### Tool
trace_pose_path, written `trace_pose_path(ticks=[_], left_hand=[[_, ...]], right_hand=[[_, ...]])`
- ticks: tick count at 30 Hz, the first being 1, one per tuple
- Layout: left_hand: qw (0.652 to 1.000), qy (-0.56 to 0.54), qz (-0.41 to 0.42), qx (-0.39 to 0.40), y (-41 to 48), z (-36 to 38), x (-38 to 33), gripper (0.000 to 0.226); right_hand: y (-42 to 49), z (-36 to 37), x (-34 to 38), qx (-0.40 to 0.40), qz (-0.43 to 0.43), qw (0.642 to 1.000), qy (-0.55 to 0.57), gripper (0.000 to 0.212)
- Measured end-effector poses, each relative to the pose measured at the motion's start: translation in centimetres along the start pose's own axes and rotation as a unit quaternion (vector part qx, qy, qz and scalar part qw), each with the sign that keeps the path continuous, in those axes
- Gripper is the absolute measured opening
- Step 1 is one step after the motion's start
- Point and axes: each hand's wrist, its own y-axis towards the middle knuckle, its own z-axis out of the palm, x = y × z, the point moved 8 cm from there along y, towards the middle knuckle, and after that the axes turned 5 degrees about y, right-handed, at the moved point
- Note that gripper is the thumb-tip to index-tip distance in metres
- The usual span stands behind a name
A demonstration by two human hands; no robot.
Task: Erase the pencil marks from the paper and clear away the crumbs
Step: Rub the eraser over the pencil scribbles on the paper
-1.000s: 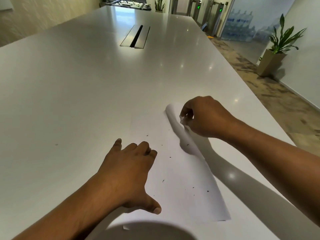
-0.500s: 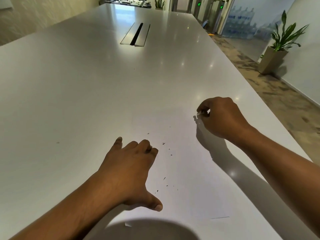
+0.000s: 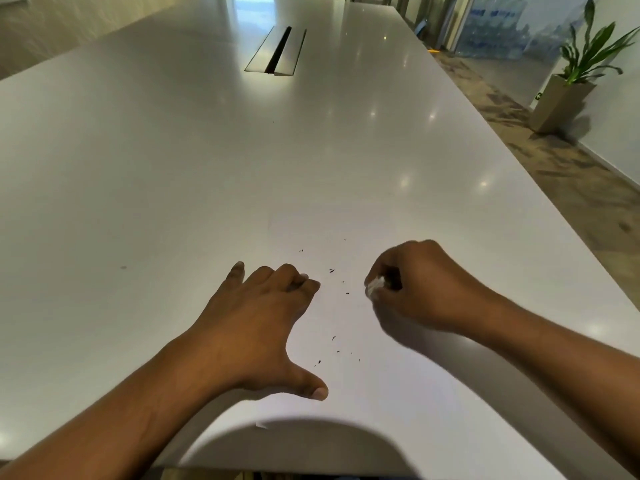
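A white sheet of paper (image 3: 374, 386) lies flat on the white table (image 3: 173, 174) in front of me, hard to tell from the tabletop. Small dark eraser crumbs (image 3: 337, 344) are scattered on it between my hands. My left hand (image 3: 256, 323) presses down on the sheet's left part, fingers bent at the tips and thumb spread toward me. My right hand (image 3: 419, 289) is curled into a fist just right of the crumbs and pinches a small white eraser (image 3: 374, 285) at its fingertips, close to the paper.
A recessed cable hatch (image 3: 277, 51) sits in the table's middle, far ahead. The table's right edge runs diagonally past my right arm, with patterned floor beyond. A potted plant (image 3: 571, 81) stands by the right wall. A dark rounded shadow (image 3: 287, 445) covers the near edge.
The paper's right side, lifted and curled by my right hand a second ago, now lies flat. My right hand has moved toward me and leftward, near the crumbs. My left hand has stayed put.
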Motion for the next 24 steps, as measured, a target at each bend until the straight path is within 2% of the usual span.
trace_pose_path(ticks=[3,8,12,14,17,20,24], left_hand=[[1.0,0.004,-0.001,0.001,-0.1,0.1,0.0,0.121],[1.0,0.002,-0.002,0.009,-0.1,0.1,0.1,0.123],[1.0,-0.002,-0.005,0.002,-0.1,0.1,0.0,0.123],[1.0,-0.011,-0.008,0.003,-0.3,0.0,0.0,0.122],[0.999,-0.038,0.001,-0.032,-0.4,-0.7,-0.7,0.119],[0.99,-0.089,0.032,-0.104,-0.7,-2.1,-3.5,0.121],[0.986,-0.143,0.026,-0.079,-0.3,-0.6,-7.5,0.131]], right_hand=[[-0.2,-1.6,-0.6,-0.049,-0.003,0.999,0.001,0.009],[-4.5,1.3,0.4,0.079,-0.044,0.993,0.071,0.012],[-4.8,0.3,-3.0,-0.04,-0.01,0.992,0.118,0.01],[-5.2,0.4,-4.1,-0.075,0.001,0.978,0.193,0.012],[-5.9,0.6,-4.8,-0.097,0.007,0.952,0.289,0.012],[-6.0,0.6,-4.5,-0.095,-0.005,0.957,0.274,0.014],[-6.2,-0.1,-3.2,-0.088,-0.036,0.967,0.235,0.017]])
